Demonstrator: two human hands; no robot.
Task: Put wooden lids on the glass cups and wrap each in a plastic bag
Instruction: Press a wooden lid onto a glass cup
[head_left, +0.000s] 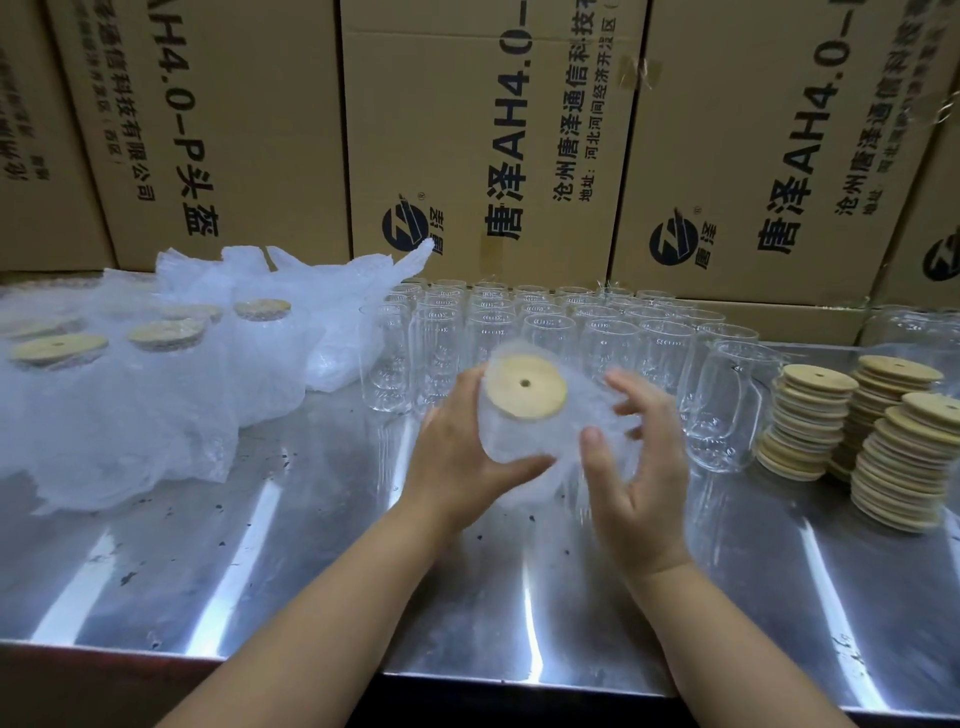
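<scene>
The left hand (457, 457) grips a cup (511, 441) above the middle of the table (260, 545). Its thumb curls under the glass and its fingers go behind it. The cup is tilted toward the camera, so its lid (524, 387), a round wooden one with a small hole, faces up and forward. A thin bag (592, 410) is around the cup and looks blurred on the right side.

The right hand (639, 467) is beside the cup with its fingers spread and almost straight. Its thumb tip touches the bag film, and nothing is closed inside this hand.

On the left of the table stand wrapped cups (166, 332), each with a lid under the plastic. Behind them lies a heap of bags (337, 291). Rows of empty cups (545, 322) stand behind the hands. A glass mug (727, 410) with a handle is near the right hand. To the right of it are stacks of lids (810, 421). Large cardboard boxes (467, 130) with printed text form a wall behind the table.
</scene>
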